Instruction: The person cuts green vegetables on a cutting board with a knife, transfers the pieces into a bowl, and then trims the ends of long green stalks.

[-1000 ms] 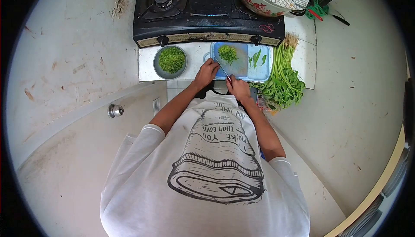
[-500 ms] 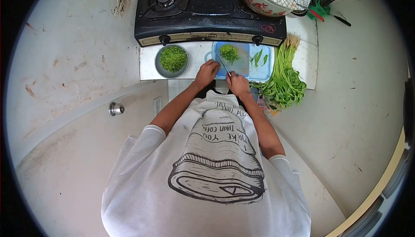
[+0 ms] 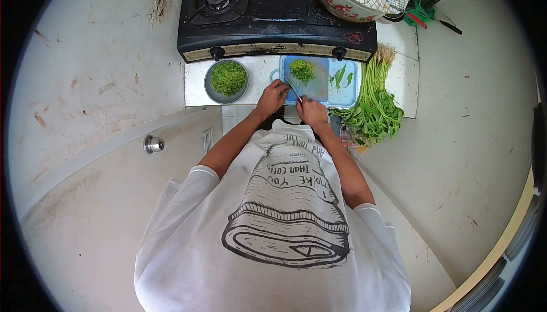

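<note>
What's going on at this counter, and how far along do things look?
The person's right hand grips a knife, its blade slanting over a blue board. The left hand is near the blade; whether it holds anything is too small to tell. Finely cut greens lie piled on the board, and a gray bowl to the left holds more. A long-stemmed leafy bunch lies to the right.
</note>
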### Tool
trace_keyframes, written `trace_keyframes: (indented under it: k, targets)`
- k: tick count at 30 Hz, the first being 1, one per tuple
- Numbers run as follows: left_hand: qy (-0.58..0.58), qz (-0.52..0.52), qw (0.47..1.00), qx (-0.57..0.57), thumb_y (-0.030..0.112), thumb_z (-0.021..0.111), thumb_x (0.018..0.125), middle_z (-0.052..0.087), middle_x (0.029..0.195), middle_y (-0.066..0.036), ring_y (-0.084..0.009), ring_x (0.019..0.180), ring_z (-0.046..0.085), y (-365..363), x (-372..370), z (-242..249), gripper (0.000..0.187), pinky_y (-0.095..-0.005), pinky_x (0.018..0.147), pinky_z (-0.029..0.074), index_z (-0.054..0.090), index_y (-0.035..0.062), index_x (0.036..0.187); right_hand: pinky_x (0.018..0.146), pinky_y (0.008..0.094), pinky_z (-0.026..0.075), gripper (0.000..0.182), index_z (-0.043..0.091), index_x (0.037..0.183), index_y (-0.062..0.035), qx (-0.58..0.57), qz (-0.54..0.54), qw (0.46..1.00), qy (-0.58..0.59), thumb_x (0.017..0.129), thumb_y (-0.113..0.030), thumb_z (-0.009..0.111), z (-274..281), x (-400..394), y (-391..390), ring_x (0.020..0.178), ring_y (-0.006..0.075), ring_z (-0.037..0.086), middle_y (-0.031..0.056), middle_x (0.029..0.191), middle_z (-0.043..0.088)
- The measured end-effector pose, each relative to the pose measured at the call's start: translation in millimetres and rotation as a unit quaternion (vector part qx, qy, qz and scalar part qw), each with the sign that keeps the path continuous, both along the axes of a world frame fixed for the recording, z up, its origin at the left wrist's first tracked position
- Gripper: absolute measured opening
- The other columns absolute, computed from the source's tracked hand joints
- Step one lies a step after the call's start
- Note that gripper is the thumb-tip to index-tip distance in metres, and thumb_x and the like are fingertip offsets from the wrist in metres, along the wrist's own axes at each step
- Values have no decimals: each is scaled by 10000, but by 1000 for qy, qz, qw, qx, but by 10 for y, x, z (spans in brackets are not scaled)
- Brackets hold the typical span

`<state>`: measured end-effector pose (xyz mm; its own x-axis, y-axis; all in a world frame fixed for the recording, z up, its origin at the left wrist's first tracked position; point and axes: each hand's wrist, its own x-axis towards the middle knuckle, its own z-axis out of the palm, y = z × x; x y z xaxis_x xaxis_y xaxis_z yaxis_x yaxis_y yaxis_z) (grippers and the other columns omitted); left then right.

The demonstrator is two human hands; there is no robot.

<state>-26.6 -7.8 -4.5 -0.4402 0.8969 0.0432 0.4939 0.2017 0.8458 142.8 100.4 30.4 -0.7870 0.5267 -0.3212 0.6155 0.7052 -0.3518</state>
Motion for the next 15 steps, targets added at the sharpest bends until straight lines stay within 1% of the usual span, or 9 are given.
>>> trace_keyframes:
  k: [3,9,12,15]
  targets:
    - [-2,-8,1000,-7,33,692,889,695,987,-157,-346,913,702,-8,-15,-23,142,-412,858,571,743,12,1020,679,533,588,384,627,1020,-6,-5,-17,1000,-11,1038,-373,518,-21,9,-11,717,445,721,247,760,716]
    - [-5,-5,1000,-20,34,694,886,700,976,-158,-359,926,700,5,-32,48,131,-419,846,567,739,12,1007,664,540,586,384,628,1015,-10,3,-7,1000,12,1037,-377,517,-49,44,5,707,445,721,248,743,712]
    - [4,-7,1000,-12,31,695,882,696,970,-160,-362,925,697,3,-31,34,131,-422,842,566,739,12,1004,661,540,587,381,631,1012,-9,1,11,1000,-3,1028,-376,527,-85,53,-24,710,444,724,256,740,710]
    - [13,-11,1000,-12,27,694,880,692,970,-158,-363,921,694,4,-31,4,133,-425,841,565,739,11,1004,666,542,589,372,632,1024,-11,-4,6,1000,-14,1020,-370,538,-125,15,-33,711,444,725,260,736,708]
